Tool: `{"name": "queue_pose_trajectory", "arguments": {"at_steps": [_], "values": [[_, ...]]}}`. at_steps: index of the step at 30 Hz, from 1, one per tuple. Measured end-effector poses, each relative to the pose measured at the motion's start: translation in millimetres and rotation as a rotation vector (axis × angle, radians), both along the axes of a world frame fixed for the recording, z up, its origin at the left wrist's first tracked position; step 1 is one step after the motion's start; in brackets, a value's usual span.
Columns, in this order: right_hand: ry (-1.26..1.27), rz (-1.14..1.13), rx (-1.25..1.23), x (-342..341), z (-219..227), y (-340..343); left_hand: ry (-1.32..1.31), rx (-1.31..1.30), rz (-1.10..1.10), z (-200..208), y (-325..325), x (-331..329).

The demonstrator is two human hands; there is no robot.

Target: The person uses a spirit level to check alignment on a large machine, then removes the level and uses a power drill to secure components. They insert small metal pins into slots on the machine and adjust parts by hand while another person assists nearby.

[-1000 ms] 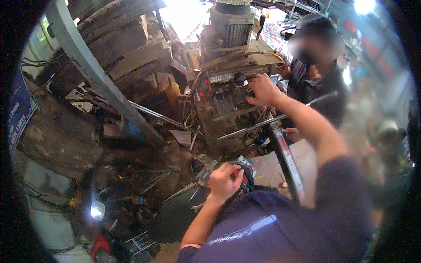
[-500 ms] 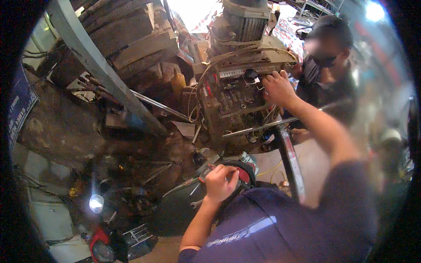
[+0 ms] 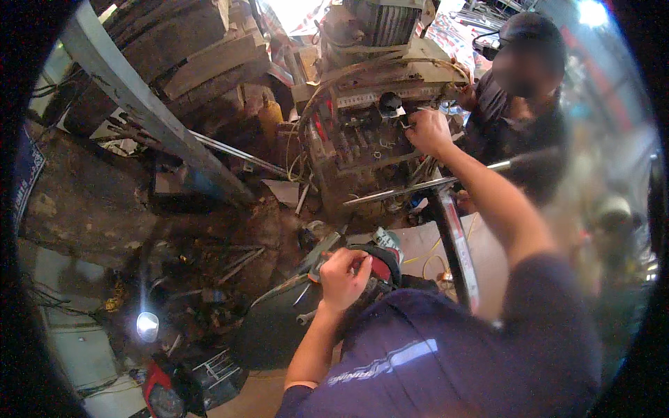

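My right hand (image 3: 431,132) reaches over a tool-filled tray (image 3: 362,171) below a large motor. Its fingers are drawn together near a small black round object (image 3: 391,104) with a pale patch; what they hold is too small to make out. Several metal pieces and wrenches lie in the tray. Close to my body, my left hand (image 3: 345,280) is raised with thumb and forefinger pinched, and anything between them is hidden. Beside it sits a black-rimmed thing with a red inside (image 3: 381,270). A wrench (image 3: 305,318) lies just below that hand on a dark surface.
A long metal rod (image 3: 390,194) crosses in front of the tray. To the left a grey steel post (image 3: 150,104) slants down. Across from me on the right, a person in a dark cap (image 3: 533,49) is close by. A lit lamp (image 3: 147,326) shines at lower left.
My right hand has come down a little over the tray, its fingers closer together. The left hand stays pinched near my body. The whole view has shifted slightly.
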State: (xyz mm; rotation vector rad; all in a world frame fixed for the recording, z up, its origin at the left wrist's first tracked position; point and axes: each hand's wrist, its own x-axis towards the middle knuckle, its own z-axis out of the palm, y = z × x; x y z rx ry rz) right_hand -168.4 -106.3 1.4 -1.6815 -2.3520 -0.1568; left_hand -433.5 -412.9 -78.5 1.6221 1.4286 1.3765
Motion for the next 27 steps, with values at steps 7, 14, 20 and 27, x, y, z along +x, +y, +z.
{"name": "queue_pose_trajectory", "arguments": {"at_steps": [7, 14, 20, 27], "values": [[0.241, -0.075, -0.065, 2, -22, 6, 0.004, -0.092, -0.02, 3, 0, 0], [0.209, -0.062, 0.019, 11, -35, 13, -0.119, -0.142, -0.002, -1, -7, 2], [0.214, -0.069, -0.061, 6, -35, 22, -0.434, -0.185, -0.009, -3, -29, 6], [0.076, -0.087, -0.172, 4, -9, 5, -0.441, -0.206, 0.064, 4, -90, 2]]}}
